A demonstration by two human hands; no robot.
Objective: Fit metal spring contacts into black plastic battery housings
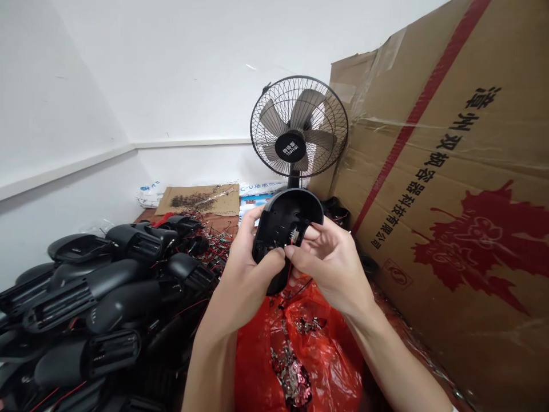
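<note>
Between my two hands is a black plastic housing (291, 209), its hollow inside turned toward me. My left hand (257, 257) grips its left side, fingers behind and thumb pressed inside. From the right, my right hand (328, 257) closes around the edge, with its thumb tip beside the left thumb. A small pale part and a thin red wire show near the thumbs; exactly what they pinch is too small to make out. Below the housing lies a red plastic bag (338, 366) with many small shiny metal pieces (291, 372) on it.
Many similar black housings (115, 286) are heaped at the left, with red wires among them. Behind lie tangled wired parts (214, 246) and a cardboard sheet (201, 200) strewn with tiny dark pieces. A fan (295, 131) stands ahead; a large cardboard box (437, 171) walls the right side.
</note>
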